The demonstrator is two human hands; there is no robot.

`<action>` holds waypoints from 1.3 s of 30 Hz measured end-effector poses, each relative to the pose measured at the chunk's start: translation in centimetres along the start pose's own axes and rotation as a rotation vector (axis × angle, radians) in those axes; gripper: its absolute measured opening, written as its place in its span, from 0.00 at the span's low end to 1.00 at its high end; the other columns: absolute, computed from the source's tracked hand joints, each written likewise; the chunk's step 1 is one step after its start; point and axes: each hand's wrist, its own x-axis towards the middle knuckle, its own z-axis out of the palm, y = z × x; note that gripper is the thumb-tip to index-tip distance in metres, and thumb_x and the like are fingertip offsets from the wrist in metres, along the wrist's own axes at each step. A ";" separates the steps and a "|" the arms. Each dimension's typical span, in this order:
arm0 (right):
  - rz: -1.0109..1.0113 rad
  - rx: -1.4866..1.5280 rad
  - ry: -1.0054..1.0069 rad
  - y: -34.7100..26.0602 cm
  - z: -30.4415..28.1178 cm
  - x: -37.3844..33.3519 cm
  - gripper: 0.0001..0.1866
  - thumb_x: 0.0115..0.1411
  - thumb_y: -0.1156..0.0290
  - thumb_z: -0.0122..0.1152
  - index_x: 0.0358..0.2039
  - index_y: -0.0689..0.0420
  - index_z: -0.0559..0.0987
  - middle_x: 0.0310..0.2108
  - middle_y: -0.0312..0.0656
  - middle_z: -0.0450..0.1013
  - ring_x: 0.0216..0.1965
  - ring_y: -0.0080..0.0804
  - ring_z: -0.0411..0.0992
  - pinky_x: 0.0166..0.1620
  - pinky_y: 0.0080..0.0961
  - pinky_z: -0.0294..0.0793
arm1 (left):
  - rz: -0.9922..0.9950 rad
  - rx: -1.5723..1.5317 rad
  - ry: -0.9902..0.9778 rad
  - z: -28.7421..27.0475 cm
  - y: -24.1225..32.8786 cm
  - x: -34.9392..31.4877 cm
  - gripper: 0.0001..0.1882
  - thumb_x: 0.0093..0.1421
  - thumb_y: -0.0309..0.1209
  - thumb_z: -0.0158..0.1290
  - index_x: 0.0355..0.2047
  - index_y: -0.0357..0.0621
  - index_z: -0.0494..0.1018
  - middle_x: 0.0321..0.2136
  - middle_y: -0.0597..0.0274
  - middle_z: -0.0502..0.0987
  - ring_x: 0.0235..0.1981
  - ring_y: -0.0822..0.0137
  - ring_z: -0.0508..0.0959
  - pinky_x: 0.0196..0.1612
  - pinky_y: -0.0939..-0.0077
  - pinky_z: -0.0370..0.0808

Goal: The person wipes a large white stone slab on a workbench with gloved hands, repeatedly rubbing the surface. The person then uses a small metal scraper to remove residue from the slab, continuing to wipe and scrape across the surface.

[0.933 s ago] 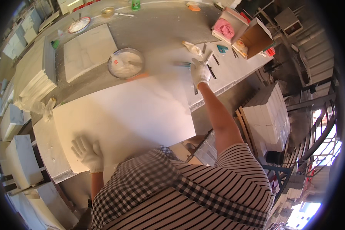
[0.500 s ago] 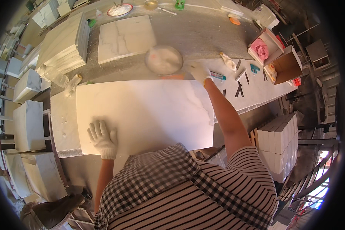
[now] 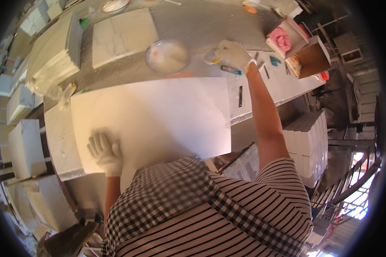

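Note:
A large white marble-look slab (image 3: 158, 115) lies across the near part of the worktable. My left hand (image 3: 103, 152), in a pale knit glove, rests flat on the slab's left part with its fingers spread. Beyond the slab's far right corner is my right hand (image 3: 232, 53), gloved too, its fingers curled. A greyish thing with a yellow patch (image 3: 212, 56) shows at those fingers; blur hides what it is. Just below this hand lies a teal tube (image 3: 230, 70). A round shallow dish (image 3: 167, 56) with whitish contents stands behind the slab's far edge.
Stacked slabs (image 3: 55, 51) stand at the far left, beside a single veined slab (image 3: 123, 36). To the right are a black strip (image 3: 240, 96), a box holding pink cloth (image 3: 281, 39) and an open brown carton (image 3: 313, 58). White blocks (image 3: 306, 147) are piled beyond the table's right edge.
My right hand has moved right from the slab's corner, over where a whitish bottle-like thing lay; that thing no longer shows there. The view has shifted slightly. My left hand stays on the slab.

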 end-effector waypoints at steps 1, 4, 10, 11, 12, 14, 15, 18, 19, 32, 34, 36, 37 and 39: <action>0.056 0.060 0.002 0.1 -1.2 -0.8 0.14 0.57 0.61 0.61 0.36 0.59 0.81 0.30 0.41 0.77 0.32 0.35 0.75 0.37 0.30 0.73 | -0.001 0.010 -0.007 0.2 0.0 0.0 0.32 0.65 0.49 0.48 0.60 0.35 0.66 0.62 0.43 0.66 0.67 0.40 0.59 0.70 0.44 0.51; 0.189 0.283 0.011 1.2 -3.7 -4.3 0.14 0.60 0.64 0.62 0.41 0.60 0.80 0.27 0.33 0.71 0.24 0.17 0.67 0.24 0.18 0.65 | 0.005 0.001 0.014 0.5 -0.2 -0.1 0.33 0.65 0.50 0.47 0.60 0.36 0.67 0.62 0.44 0.67 0.67 0.41 0.60 0.70 0.45 0.51; 0.228 1.329 0.263 12.1 -3.5 -17.5 0.19 0.62 0.64 0.60 0.50 0.61 0.77 0.32 0.30 0.73 0.25 0.17 0.66 0.26 0.17 0.66 | 0.039 -0.022 0.071 0.8 -0.5 -0.2 0.30 0.66 0.50 0.48 0.60 0.39 0.68 0.61 0.45 0.68 0.65 0.41 0.63 0.68 0.44 0.55; 0.143 1.623 0.327 14.4 -2.5 -20.5 0.20 0.61 0.63 0.60 0.49 0.61 0.77 0.32 0.31 0.74 0.26 0.19 0.68 0.27 0.19 0.68 | 0.046 -0.028 0.082 0.9 -0.4 -0.1 0.30 0.66 0.49 0.48 0.60 0.39 0.68 0.61 0.45 0.68 0.65 0.40 0.63 0.68 0.44 0.56; 0.222 1.601 0.495 16.2 -0.1 -22.2 0.17 0.63 0.67 0.58 0.50 0.60 0.77 0.33 0.30 0.74 0.26 0.18 0.68 0.30 0.15 0.69 | 0.050 -0.032 0.091 0.9 -0.3 -0.1 0.30 0.66 0.49 0.48 0.59 0.39 0.68 0.61 0.45 0.68 0.65 0.40 0.63 0.68 0.44 0.56; 0.316 1.533 0.754 18.8 3.3 -25.4 0.14 0.65 0.72 0.55 0.50 0.59 0.77 0.35 0.31 0.75 0.26 0.18 0.69 0.32 0.12 0.71 | 0.057 -0.052 0.109 0.7 -0.2 0.0 0.30 0.66 0.49 0.49 0.59 0.40 0.68 0.61 0.45 0.69 0.64 0.39 0.64 0.67 0.44 0.57; 0.368 1.427 0.858 19.3 4.5 -27.2 0.13 0.65 0.72 0.55 0.49 0.58 0.78 0.36 0.32 0.76 0.26 0.18 0.69 0.32 0.12 0.71 | 0.087 -0.062 0.095 0.7 -0.3 0.4 0.30 0.66 0.49 0.49 0.59 0.40 0.68 0.61 0.45 0.68 0.64 0.38 0.63 0.67 0.44 0.57; 0.545 1.100 1.087 17.9 7.1 -30.8 0.10 0.65 0.73 0.54 0.45 0.55 0.80 0.40 0.35 0.79 0.27 0.18 0.70 0.33 0.12 0.72 | 0.119 -0.093 0.042 0.1 -0.4 0.0 0.29 0.67 0.49 0.49 0.60 0.40 0.67 0.62 0.45 0.67 0.65 0.37 0.62 0.67 0.44 0.56; 0.644 0.987 1.144 16.8 7.1 -31.7 0.10 0.65 0.73 0.53 0.44 0.54 0.80 0.41 0.36 0.80 0.27 0.19 0.71 0.33 0.12 0.72 | 0.113 -0.107 0.011 0.0 -0.4 0.0 0.30 0.67 0.49 0.49 0.60 0.40 0.67 0.62 0.46 0.67 0.65 0.37 0.61 0.67 0.44 0.56; 0.098 2.297 0.689 5.6 10.9 -33.5 0.15 0.67 0.78 0.46 0.52 0.68 0.73 0.45 0.46 0.77 0.43 0.29 0.76 0.45 0.19 0.78 | 0.187 -0.275 0.027 -0.2 -0.7 0.0 0.29 0.65 0.46 0.52 0.58 0.37 0.68 0.61 0.43 0.67 0.65 0.36 0.60 0.66 0.41 0.56; 0.124 1.831 0.731 3.0 11.5 -33.3 0.14 0.68 0.77 0.46 0.50 0.69 0.74 0.42 0.45 0.77 0.41 0.30 0.76 0.44 0.18 0.78 | 0.206 -0.288 0.052 -0.3 -0.5 0.2 0.28 0.65 0.45 0.52 0.57 0.37 0.69 0.60 0.43 0.68 0.64 0.36 0.61 0.66 0.42 0.57; 0.282 1.400 0.784 0.1 12.1 -32.8 0.13 0.67 0.76 0.51 0.48 0.67 0.76 0.39 0.41 0.77 0.38 0.27 0.75 0.41 0.16 0.77 | 0.220 -0.297 0.063 -0.4 -0.4 0.2 0.27 0.65 0.44 0.53 0.56 0.37 0.70 0.59 0.44 0.69 0.64 0.37 0.62 0.65 0.42 0.58; 0.405 1.244 0.825 -1.4 12.5 -32.4 0.12 0.66 0.75 0.54 0.48 0.64 0.77 0.39 0.38 0.77 0.36 0.23 0.74 0.39 0.15 0.76 | 0.227 -0.303 0.064 -0.5 -0.4 0.3 0.26 0.65 0.44 0.53 0.55 0.37 0.71 0.59 0.45 0.69 0.64 0.37 0.62 0.65 0.43 0.58; 0.578 0.907 0.909 -3.7 12.8 -31.7 0.11 0.64 0.73 0.62 0.46 0.59 0.79 0.38 0.31 0.76 0.33 0.16 0.73 0.36 0.13 0.75 | 0.232 -0.319 0.051 -0.8 -0.5 0.4 0.24 0.65 0.43 0.53 0.54 0.37 0.72 0.59 0.46 0.70 0.63 0.37 0.63 0.64 0.43 0.58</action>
